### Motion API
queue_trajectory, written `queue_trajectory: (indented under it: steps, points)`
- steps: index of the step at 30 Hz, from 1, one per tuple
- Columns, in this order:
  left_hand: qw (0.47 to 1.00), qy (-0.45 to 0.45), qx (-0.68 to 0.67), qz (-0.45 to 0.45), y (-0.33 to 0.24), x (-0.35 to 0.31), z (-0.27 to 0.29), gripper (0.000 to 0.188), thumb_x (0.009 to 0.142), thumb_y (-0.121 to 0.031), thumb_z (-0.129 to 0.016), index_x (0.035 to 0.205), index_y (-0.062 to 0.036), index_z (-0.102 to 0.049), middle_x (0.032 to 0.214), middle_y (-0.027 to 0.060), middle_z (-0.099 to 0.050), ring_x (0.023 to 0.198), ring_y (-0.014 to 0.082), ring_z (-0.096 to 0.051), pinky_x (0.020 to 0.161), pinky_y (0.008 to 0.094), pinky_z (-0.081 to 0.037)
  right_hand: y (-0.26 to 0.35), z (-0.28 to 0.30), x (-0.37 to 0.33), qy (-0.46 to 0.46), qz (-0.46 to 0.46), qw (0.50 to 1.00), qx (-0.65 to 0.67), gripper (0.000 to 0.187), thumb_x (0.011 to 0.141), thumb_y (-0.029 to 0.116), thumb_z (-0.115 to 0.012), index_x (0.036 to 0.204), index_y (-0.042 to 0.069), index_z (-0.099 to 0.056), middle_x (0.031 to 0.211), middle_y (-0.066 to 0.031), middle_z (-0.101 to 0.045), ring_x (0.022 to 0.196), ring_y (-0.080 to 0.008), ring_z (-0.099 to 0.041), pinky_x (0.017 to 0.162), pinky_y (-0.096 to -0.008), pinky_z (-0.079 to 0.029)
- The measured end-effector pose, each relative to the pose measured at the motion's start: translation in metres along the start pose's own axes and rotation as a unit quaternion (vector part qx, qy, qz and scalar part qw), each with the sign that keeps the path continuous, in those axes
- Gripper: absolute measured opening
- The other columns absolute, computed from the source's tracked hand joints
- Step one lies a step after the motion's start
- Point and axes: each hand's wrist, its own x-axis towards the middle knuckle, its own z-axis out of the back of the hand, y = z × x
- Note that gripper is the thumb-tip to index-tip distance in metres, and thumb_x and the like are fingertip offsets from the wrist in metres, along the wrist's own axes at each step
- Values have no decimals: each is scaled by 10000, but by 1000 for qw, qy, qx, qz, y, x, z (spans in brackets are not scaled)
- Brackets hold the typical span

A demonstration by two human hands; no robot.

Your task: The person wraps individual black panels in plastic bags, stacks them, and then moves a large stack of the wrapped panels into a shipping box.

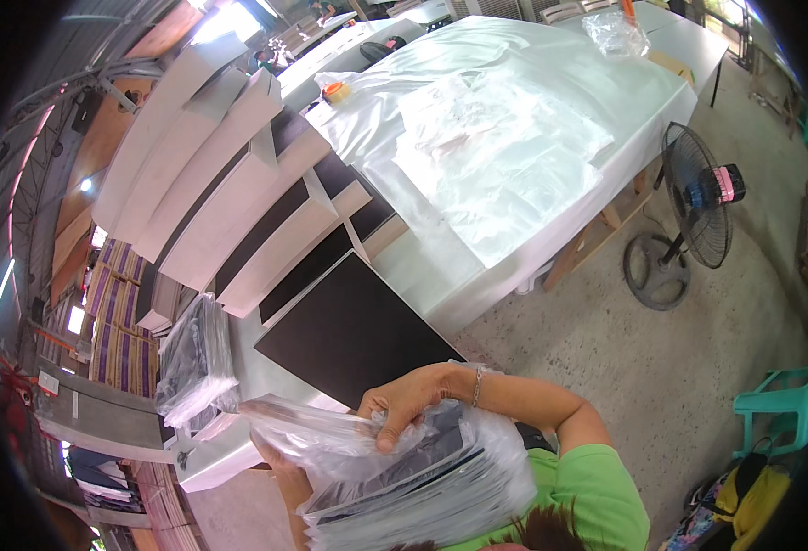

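Sheathing a layered stack [422, 507], clear plastic [316, 441] looks crumpled.

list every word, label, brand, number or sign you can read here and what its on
None can be read.
Cartons: any print is too small and blurred.
White patch on the grey surface at far left: too small to tell if it bears text.
Fan: any marking is too small.
Clear bags at the right hand: no readable text.
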Motion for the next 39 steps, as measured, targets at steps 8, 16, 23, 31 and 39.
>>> queue_trajectory:
  steps: [8, 16, 23, 31, 39]
  points:
    - [981, -127, 142, -28, 21, -3, -9, 341, 877, -257, -553, 1157, -64, -530, 1106, 73, -580, 959, 189, -574, 925, 407, -420, 7, 12, -31, -99, 316, 893, 305, 307, 917, 390, -464, 1082, 137, -514, 755, -11, -496, 415, -46, -296, 368, -182, -300]
    - [986, -46, 119, -108, -26, -19, -16, 340, 872, -252, -559, 1160, -74, -529, 1124, 64, -573, 981, 184, -566, 937, 406, -411, 14, 17, -42, -190, 241, 879, 367, 360, 898, 406, -496, 1074, 93, -523, 569, 19, -431, 382, -47, -304, 332, -177, -260]
    - [977, -89, 159, -110, -37, -31, -17, 340, 868, -248, -564, 1163, -82, -529, 1141, 57, -567, 999, 180, -559, 947, 406, -403, -14, 18, -27, 67, 23, 997, 31, 359, 821, 377, -637, 902, 29, -596, 568, 30, -423, 420, -43, -351, 344, -190, -245]
    - [951, -100, 277, 90, 31, -60, -12, 341, 864, -242, -570, 1167, -91, -528, 1159, 49, -560, 1021, 176, -550, 959, 405, -395, -4, 31, -48, -160, 347, 836, 395, 482, 892, 437, -473, 1205, 73, -442, 808, -78, -560, 435, -48, -369, 322, -162, -336]
    - [960, 197, -137, -146, -8, -38, 12, 342, 859, -237, -575, 1170, -101, -528, 1178, 40, -553, 1042, 171, -542, 971, 404, -386, -23, 33, -54, -74, 293, 871, 388, 593, 833, 412, -596, 1252, 38, -406, 767, -80, -564, 444, -36, -397, 317, -155, -302]
